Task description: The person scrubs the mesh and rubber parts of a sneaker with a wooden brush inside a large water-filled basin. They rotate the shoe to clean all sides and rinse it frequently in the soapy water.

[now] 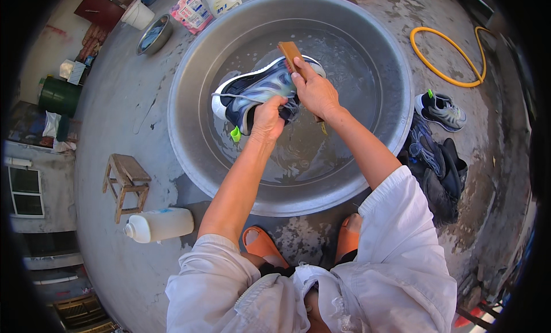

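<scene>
A blue, grey and white sneaker (258, 87) with a bright green heel tab is held above cloudy water (298, 155) in a large grey metal basin (186, 132). My left hand (267, 118) is closed on the sneaker near its laces and ankle opening. In my right hand (315, 91) is a wooden scrub brush (290, 51), its reddish bristles against the toe area of the sneaker. The fingers of that hand wrap round the brush, hiding part of it.
Right of the basin stand a matching sneaker (441, 111) and several dark shoes (439, 175). A yellow hose (449, 78) curls behind them. At left are a wooden stool (127, 178) and a lying white bottle (160, 224). A metal bowl (156, 36) and detergent bag (191, 13) stand at far left.
</scene>
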Demonstrator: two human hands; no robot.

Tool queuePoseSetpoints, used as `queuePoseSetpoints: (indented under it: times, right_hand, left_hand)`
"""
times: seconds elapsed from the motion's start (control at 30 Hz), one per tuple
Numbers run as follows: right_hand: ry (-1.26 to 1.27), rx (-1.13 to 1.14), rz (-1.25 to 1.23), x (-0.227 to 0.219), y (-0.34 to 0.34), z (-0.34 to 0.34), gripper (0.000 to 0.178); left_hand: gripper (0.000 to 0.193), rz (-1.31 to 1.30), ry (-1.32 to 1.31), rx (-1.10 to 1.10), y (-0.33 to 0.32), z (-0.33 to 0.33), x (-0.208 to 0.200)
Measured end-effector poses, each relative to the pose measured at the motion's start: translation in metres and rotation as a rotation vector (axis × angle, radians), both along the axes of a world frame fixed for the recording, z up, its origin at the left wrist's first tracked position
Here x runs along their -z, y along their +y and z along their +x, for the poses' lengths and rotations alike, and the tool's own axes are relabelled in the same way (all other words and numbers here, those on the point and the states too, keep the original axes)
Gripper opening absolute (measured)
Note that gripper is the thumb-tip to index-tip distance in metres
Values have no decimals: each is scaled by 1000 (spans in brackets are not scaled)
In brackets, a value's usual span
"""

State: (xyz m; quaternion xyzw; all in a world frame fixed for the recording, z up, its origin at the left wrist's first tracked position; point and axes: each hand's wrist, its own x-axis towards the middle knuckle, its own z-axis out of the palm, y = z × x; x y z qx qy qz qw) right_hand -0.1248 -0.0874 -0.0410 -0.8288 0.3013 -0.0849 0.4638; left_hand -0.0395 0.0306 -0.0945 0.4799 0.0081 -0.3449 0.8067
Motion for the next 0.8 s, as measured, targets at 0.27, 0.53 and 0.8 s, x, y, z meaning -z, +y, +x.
queuePoseSetpoints:
  times: [0.27,0.53,0.8]
  right_hand:
    - [-289,-286,-222,41,-24,-51,45]
    - [-322,-385,-413,9,-11,-16,43]
    - [-177,-440,-434,41,-29,-59,43]
  left_hand:
    - [9,181,-137,-36,32,43,-33]
    - [13,242,-334,-56,23,30,-33]
    - [8,288,-363,-140,27,34,-39]
